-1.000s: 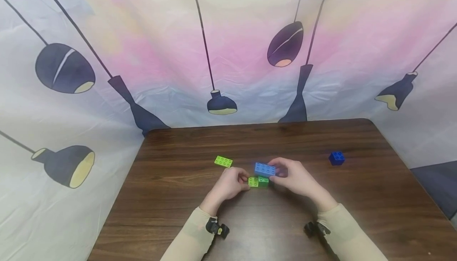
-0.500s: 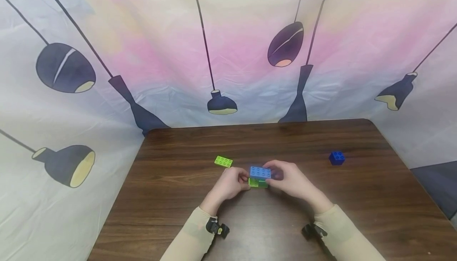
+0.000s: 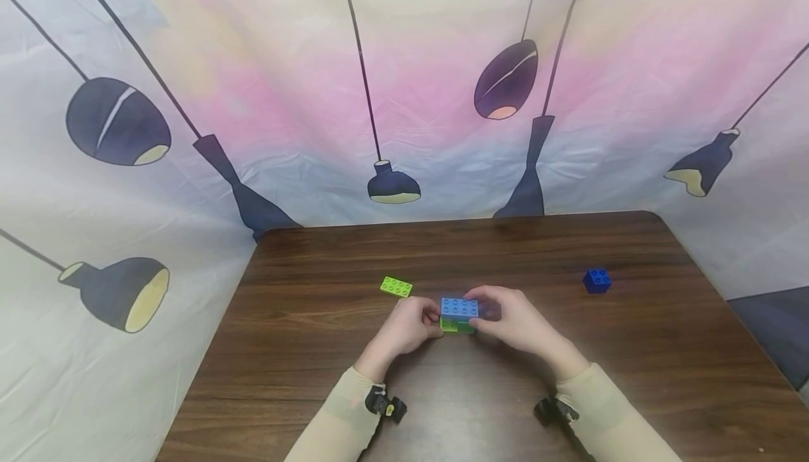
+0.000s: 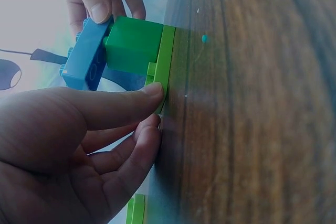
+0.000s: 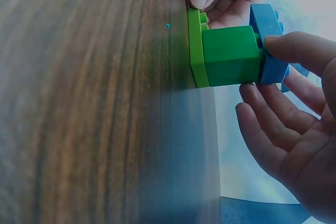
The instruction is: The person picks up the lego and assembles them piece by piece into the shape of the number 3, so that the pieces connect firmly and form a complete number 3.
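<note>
My left hand (image 3: 404, 325) pinches the end of a lime flat toy brick (image 5: 196, 51) lying on the wooden table. A square green brick (image 5: 231, 55) stands on the other end of it. With thumb and fingers, my right hand (image 3: 515, 318) grips a light blue eight-stud brick (image 3: 459, 307) over the green one. In both wrist views some studs of the green brick still show in a narrow gap under the blue brick. The blue brick overhangs toward my left hand, above the lime brick's bare studs.
Behind my left hand lies another lime flat brick (image 3: 396, 286). Toward the right of the brown table (image 3: 303, 350) sits a small dark blue brick (image 3: 597, 281). A cloth with printed lamps (image 3: 395, 182) hangs beyond the table's far edge.
My right hand has moved the light blue brick left and slightly nearer, down over the green brick, which it now largely covers in the head view. The left hand has stayed in place.
</note>
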`<state>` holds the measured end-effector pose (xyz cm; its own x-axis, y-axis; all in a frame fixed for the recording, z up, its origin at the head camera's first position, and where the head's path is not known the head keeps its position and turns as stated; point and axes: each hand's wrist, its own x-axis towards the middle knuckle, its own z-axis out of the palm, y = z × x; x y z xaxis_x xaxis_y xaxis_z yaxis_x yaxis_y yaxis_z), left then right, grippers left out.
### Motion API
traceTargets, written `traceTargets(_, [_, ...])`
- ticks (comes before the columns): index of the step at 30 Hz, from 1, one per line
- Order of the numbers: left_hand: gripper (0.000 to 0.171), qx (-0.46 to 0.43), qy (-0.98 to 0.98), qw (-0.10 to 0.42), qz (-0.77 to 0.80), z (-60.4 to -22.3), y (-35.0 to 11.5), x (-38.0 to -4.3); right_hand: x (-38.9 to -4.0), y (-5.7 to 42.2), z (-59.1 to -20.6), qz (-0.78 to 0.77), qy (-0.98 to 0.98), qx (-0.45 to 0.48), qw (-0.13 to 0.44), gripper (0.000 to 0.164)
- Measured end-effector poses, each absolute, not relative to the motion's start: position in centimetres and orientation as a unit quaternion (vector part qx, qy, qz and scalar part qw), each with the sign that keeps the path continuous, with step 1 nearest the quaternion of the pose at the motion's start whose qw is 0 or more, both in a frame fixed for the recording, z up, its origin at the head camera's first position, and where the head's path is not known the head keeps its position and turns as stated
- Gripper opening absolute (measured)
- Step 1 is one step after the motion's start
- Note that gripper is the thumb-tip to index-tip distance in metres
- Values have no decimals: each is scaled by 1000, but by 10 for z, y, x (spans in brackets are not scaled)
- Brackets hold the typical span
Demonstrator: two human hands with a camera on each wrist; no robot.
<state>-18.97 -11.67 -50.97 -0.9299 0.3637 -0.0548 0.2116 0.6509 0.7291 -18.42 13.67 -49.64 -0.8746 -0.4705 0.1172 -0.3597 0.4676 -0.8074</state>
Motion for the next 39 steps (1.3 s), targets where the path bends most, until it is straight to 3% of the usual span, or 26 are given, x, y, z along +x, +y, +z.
traceTargets(39, [21,159,905,96,382,-510,-117,-189,-184,137,-498,-440,855,-270,46,36])
